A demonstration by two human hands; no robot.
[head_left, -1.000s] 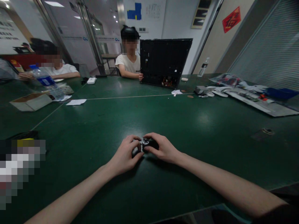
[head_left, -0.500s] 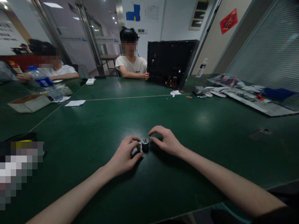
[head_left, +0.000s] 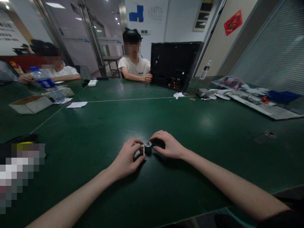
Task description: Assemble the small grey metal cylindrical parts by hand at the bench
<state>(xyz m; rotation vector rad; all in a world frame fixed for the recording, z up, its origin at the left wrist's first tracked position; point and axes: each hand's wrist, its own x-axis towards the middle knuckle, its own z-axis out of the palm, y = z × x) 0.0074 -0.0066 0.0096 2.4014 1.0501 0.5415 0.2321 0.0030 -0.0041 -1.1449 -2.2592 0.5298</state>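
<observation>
A small motor [head_left: 148,148], a dark cylinder with a slotted silvery top and a short shaft, stands upright on the green table. My left hand [head_left: 130,157] curls around its left side, thumb at the front and fingers behind, steadying it. Something pale shows between those fingers and the motor, too small to make out. From the right, my right hand [head_left: 168,145] reaches in with bent fingers. Its index fingertip is by the top of the motor and its thumb is beside the wall, with a gap between them. Whether they touch it is unclear.
Across the green table [head_left: 114,123], a person [head_left: 135,68] holds a large black panel [head_left: 175,63]. Another person sits at left, behind a water bottle [head_left: 46,83] and an open box [head_left: 30,105]. Parts and bags lie on a board [head_left: 273,115] at right; a small roundish part [head_left: 270,135] is nearer.
My right hand has moved slightly left, bringing its fingertips up to the motor. My left hand and the motor stay nearly in place.
</observation>
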